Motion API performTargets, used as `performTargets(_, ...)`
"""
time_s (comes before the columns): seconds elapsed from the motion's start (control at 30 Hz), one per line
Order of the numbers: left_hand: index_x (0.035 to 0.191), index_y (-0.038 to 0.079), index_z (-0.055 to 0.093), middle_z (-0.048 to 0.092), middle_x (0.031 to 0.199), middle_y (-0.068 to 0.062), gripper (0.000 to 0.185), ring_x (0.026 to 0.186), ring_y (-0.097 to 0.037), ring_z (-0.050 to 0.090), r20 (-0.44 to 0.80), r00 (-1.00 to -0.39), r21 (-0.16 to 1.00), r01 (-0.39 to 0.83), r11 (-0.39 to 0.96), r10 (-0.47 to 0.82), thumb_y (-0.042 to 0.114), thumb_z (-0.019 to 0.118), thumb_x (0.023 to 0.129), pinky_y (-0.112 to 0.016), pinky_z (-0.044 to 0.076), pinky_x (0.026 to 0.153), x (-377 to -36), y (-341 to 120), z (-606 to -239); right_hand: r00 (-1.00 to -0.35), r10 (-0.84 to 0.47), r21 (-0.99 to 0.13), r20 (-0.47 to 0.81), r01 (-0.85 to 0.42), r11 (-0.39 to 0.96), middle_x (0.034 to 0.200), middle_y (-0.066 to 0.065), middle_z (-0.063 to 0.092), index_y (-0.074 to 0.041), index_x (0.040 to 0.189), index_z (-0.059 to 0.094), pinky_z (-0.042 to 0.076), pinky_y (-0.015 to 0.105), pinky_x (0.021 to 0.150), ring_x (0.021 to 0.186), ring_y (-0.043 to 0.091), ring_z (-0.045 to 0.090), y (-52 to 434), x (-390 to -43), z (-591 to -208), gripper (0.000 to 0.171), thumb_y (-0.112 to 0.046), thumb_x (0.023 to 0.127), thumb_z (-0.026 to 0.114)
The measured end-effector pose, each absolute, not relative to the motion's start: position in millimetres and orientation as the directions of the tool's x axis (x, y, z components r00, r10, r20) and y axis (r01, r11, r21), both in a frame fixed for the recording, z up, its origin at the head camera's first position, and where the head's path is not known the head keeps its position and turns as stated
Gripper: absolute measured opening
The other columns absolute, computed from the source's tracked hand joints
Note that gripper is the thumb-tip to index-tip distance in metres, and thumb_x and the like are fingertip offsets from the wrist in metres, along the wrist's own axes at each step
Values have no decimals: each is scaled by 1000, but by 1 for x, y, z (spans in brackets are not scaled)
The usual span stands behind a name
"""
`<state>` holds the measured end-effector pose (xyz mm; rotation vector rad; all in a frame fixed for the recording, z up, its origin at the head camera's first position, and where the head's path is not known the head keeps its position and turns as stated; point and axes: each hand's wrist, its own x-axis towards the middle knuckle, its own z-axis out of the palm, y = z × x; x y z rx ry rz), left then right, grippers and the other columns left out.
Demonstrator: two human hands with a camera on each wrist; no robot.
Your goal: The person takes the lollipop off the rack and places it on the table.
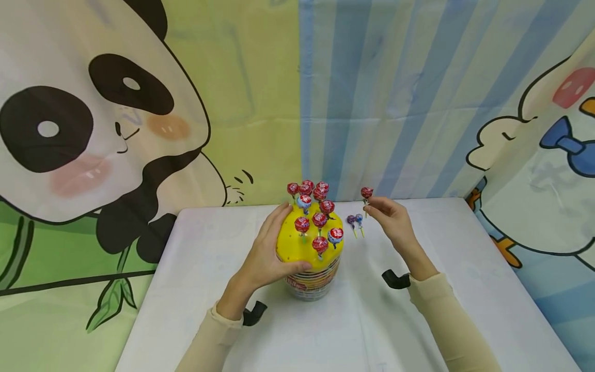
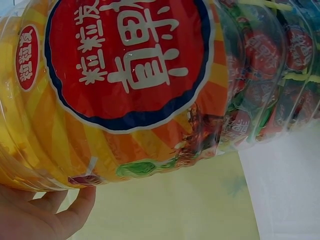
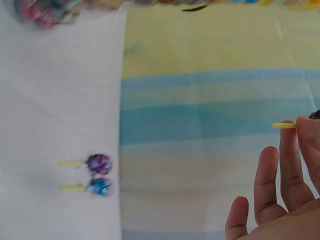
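Observation:
A clear lollipop tub [image 1: 310,279] with a yellow domed lid [image 1: 294,243] stands mid-table, several red and blue lollipops [image 1: 318,219] stuck upright in the lid. My left hand [image 1: 269,253] grips the tub's left side; in the left wrist view its fingers [image 2: 45,215] curl under the tub's label [image 2: 125,60]. My right hand [image 1: 388,214] hovers right of the tub and pinches the yellow stick [image 3: 284,126] of a red lollipop [image 1: 366,192]. Two loose lollipops, purple [image 1: 351,220] [image 3: 99,163] and blue [image 1: 359,218] [image 3: 101,186], lie on the table between tub and right hand.
The table [image 1: 209,268] wears a white cloth. Cartoon backdrops hang behind it: a panda [image 1: 93,129] at left, blue stripes [image 1: 395,93] in the middle, a duck [image 1: 548,155] at right. Black wrist straps [image 1: 396,279] show on both arms.

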<state>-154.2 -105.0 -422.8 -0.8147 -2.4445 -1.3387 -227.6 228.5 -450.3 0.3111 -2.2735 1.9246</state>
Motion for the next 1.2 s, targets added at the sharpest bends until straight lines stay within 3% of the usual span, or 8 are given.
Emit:
performTargets(0.13,159,28,24,19,163,7,111,143,-20,29,453,-818,702,573,423,355,63,82,71,-48,44,104,-154,-105,-423,-979,-27,-962,203,-204,181,103,-2,70,7,123,63,52,22,85,97,12,64,241,-237,-468,36,-16,96,70)
performTargets(0.33,159,26,24,21,163,2,112,144,-21,28,468,-807,690,589,422,361,69,77,71,-50,43,105,-156,-105,-423,-997,11,-962,83,-77,261,114,23,67,7,127,62,49,20,80,95,16,64,252,-245,-482,37,-13,97,67)
performTargets(0.53,159,26,25,21,163,3,112,144,-20,28,465,-808,692,586,422,361,69,78,71,-50,42,105,-156,-105,-423,-996,90,-937,-20,50,345,98,9,70,2,123,66,47,30,73,90,23,63,263,-261,-514,36,-21,96,70)
performTargets(0.73,159,27,25,21,163,-1,111,144,-21,27,461,-811,698,582,417,360,68,79,71,-51,42,105,-157,-106,-424,-981,155,-877,-114,172,448,100,13,68,-1,122,68,48,30,71,88,25,59,266,-269,-536,32,-19,96,68)
performTargets(0.83,159,26,25,22,163,-5,111,144,-22,27,467,-807,694,588,415,363,69,78,71,-53,42,105,-157,-105,-424,-971,182,-824,-153,227,519,106,14,69,-4,122,68,45,42,85,92,25,59,266,-272,-543,32,-23,96,67)
performTargets(0.93,159,26,25,22,163,-6,112,144,-21,27,467,-806,696,589,411,363,71,77,71,-52,42,105,-157,-105,-424,-965,196,-775,-171,255,578,109,15,69,-6,123,68,30,62,100,101,32,57,265,-274,-547,34,-27,96,66)
performTargets(1.03,159,27,25,21,163,-1,112,145,-20,26,460,-810,702,582,411,363,71,77,70,-51,41,106,-157,-105,-425,-962,205,-746,-180,269,609,111,15,69,-8,122,69,15,76,102,112,38,54,263,-275,-547,34,-30,95,65)
performTargets(1.2,159,27,25,21,163,-3,112,145,-20,25,462,-810,703,582,409,361,72,76,70,-52,40,106,-157,-105,-425,-963,200,-721,-182,269,638,111,16,69,-7,118,70,12,78,100,114,41,54,259,-277,-547,33,-30,95,65)
